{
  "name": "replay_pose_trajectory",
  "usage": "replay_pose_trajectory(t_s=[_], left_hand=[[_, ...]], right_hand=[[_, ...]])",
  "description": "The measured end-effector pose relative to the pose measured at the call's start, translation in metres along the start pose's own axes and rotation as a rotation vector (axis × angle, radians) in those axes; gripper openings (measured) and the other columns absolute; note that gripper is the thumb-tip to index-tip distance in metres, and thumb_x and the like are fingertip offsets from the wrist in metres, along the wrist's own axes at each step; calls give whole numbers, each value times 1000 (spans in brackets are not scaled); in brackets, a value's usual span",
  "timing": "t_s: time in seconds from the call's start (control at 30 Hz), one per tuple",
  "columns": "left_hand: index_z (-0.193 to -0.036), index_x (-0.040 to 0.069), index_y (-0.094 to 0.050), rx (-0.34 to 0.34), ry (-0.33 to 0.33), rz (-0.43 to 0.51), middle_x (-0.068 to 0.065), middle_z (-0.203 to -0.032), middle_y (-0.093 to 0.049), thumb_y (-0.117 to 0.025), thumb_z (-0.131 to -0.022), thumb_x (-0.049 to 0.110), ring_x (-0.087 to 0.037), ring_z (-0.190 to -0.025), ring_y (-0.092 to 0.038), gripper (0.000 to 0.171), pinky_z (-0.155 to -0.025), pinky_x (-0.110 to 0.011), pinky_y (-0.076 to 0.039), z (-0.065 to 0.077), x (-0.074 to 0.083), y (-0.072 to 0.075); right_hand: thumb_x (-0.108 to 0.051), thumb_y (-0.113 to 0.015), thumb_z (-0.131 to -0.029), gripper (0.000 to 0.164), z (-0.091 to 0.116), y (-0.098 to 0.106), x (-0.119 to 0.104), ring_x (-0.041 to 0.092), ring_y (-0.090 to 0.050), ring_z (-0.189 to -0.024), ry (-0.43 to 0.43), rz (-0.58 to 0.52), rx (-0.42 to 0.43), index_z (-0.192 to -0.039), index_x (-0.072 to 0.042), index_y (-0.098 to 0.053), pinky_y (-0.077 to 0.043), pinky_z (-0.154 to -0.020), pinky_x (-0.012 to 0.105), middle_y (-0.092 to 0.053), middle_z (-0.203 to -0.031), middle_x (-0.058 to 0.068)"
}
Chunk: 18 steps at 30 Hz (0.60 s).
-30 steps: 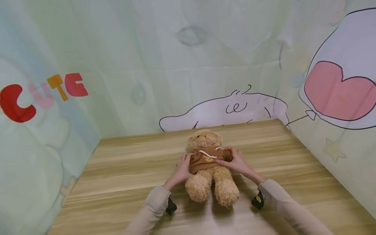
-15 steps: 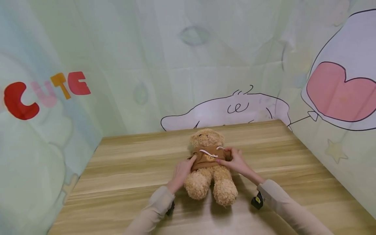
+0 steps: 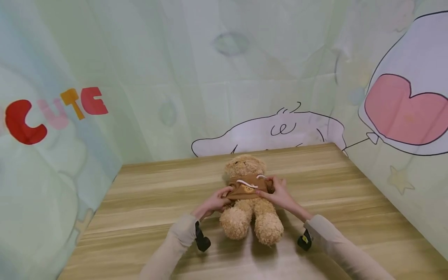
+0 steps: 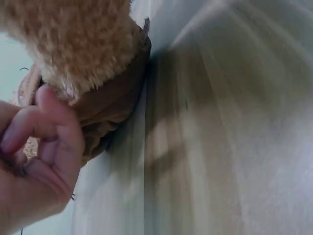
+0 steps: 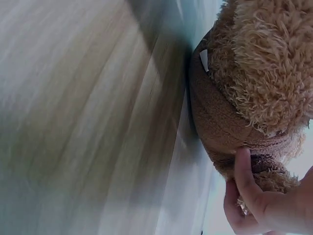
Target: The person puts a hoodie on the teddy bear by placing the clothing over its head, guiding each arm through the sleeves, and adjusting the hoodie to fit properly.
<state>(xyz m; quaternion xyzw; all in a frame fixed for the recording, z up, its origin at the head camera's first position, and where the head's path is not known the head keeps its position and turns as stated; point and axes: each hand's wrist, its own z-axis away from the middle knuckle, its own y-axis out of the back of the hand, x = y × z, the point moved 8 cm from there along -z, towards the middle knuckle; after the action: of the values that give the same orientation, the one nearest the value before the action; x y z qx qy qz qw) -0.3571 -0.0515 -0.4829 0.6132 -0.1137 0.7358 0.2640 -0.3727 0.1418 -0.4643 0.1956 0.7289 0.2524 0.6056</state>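
A tan, curly-furred teddy bear (image 3: 243, 166) lies on its back on the table, head away from me. It wears a brown hoodie (image 3: 241, 189) with white drawstrings and a small face print on the front. At the hoodie's left side, my left hand (image 3: 216, 202) pinches the cloth near the hem; its curled fingers show beside the bear's leg (image 4: 83, 44) in the left wrist view. My right hand (image 3: 281, 194) holds the bear's arm on the other side, thumb on the hoodie front. In the right wrist view, its fingers (image 5: 249, 183) press the brown cloth.
The wood-grain table (image 3: 154, 194) extends to both sides of the bear. Printed curtains (image 3: 157, 77) stand around its back and sides. A black wrist camera (image 3: 202, 239) hangs under the left wrist, another black camera (image 3: 304, 240) under the right.
My left hand first slid over the hoodie's side, its wrist turning, then drew back slightly to the left with the fingers at the cloth edge. My right hand has stayed nearly in place.
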Motion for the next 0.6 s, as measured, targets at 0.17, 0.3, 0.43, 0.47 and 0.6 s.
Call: replay_pose_trajectory(t_s=[0.17,0.3,0.43,0.47,0.6], left_hand=[[-124,3,-39,11,-38,55,0,-72,-46,-34,-90,0,-5,-42,-28,34,-41,-20,-27,-13,-15,-1],[-112,11,-54,30,-211,173,-2,-85,-56,-42,-87,1,-4,-49,-43,30,-42,-21,-35,-47,-51,12],[-107,9,-57,43,-156,337,-1,-87,-59,-56,-82,5,-7,-65,-54,25,-55,-24,-45,-76,-89,18],[-104,5,-55,60,-114,370,0,-85,-58,-57,-82,6,-6,-64,-54,22,-55,-23,-45,-71,-85,16],[-82,11,-46,-74,-75,594,7,-72,-52,-63,-81,14,3,-53,-40,17,-47,-10,-32,-42,-47,3]], right_hand=[[-35,-65,-79,52,1,-6,2,30,-24,-103,39,5,-39,-120,-8,-47,-36,-81,46,-47,-108,19],[-37,-62,-81,52,2,-6,1,32,-22,-108,39,-16,-54,-123,-10,-45,-35,-85,52,-47,-119,18],[-42,-66,-76,65,6,-7,0,42,-15,-122,-16,-61,-99,-129,-14,-39,-30,-90,62,-37,-133,21],[-44,-67,-74,73,8,-9,0,47,-8,-126,-42,-59,-131,-133,-17,-34,-27,-91,65,-30,-138,22],[-41,-74,-67,93,13,-14,0,57,17,-124,-94,-37,-200,-141,-25,-20,-18,-90,72,-8,-146,26]])
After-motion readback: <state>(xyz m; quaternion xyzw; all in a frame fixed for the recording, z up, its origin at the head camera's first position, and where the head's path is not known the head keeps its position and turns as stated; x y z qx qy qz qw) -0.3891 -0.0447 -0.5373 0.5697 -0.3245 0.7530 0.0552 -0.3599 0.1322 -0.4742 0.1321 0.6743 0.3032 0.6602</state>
